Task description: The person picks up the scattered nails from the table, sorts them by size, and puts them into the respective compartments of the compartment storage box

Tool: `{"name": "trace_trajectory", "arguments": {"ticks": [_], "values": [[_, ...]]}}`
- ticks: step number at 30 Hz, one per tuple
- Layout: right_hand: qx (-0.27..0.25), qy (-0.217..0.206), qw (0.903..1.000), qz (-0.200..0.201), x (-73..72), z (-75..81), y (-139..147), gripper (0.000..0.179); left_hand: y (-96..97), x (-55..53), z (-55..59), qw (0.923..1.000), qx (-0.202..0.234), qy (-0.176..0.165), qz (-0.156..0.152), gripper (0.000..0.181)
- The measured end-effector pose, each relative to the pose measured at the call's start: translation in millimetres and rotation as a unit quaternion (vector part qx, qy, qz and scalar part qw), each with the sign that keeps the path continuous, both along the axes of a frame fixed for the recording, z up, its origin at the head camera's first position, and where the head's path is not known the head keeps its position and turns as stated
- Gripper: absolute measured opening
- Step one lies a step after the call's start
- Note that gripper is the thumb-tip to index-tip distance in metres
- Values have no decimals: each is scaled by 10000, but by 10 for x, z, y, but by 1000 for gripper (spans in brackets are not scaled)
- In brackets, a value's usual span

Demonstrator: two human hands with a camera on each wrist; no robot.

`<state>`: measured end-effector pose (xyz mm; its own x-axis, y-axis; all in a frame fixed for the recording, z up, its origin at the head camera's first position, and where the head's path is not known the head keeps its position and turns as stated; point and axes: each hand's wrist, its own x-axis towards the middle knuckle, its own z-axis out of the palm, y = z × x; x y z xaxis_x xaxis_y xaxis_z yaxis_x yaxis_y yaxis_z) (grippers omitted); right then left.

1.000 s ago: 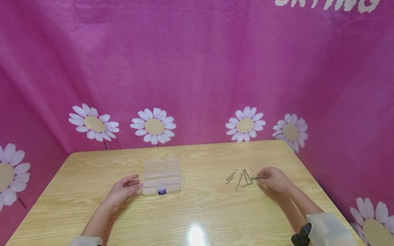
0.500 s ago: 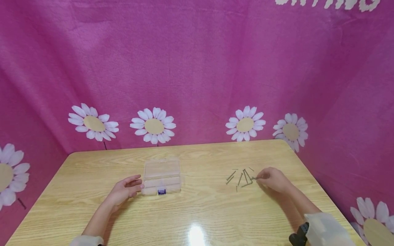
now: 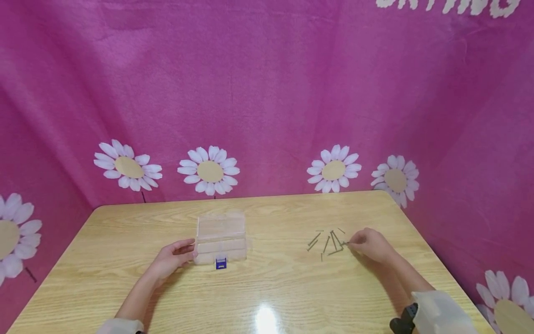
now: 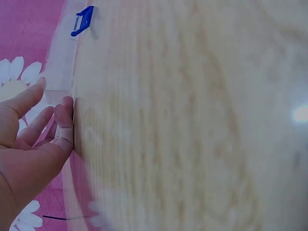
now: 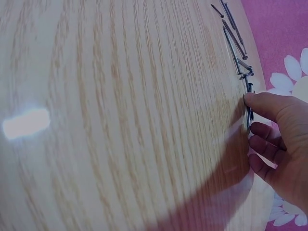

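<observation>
A see-through plastic box (image 3: 221, 227) with a blue latch (image 3: 221, 263) lies on the left half of the table. The latch hangs out from its front side. My left hand (image 3: 168, 260) touches the box's left side with loosely extended fingers; in the left wrist view the thumb (image 4: 29, 98) stands up apart from the curved fingers. Over on the right, several metal nails (image 3: 327, 243) lie in a loose pile. At the pile's right edge my right hand (image 3: 372, 245) pinches a nail (image 5: 249, 113) between thumb and forefinger, its other fingers bent; the forefinger is mostly hidden.
The wooden table (image 3: 267, 278) has rounded far corners and a bright light reflection near its front. A pink curtain (image 3: 267, 102) printed with white flowers surrounds it at the back and sides.
The blue latch has swung outward from the box front. My left hand has closed up to the box's left side. The right hand has barely moved at the nails.
</observation>
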<state>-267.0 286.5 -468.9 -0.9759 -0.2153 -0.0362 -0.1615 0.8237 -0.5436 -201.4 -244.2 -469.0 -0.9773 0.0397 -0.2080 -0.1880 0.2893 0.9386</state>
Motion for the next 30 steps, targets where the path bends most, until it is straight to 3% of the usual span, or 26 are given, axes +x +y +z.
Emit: {"name": "trace_trajectory", "arguments": {"ticks": [7,22,30], "values": [[-28,179,9998,106,-4,-14,1,12,28,-1,-2,9993,-380,56,10,53],[-104,94,9999,84,9,5,6,14,47,6,-11,9994,-260,179,-102,57],[-161,187,9996,132,-13,113,-36,12,47,18,9,9996,-186,174,-96,58]]}}
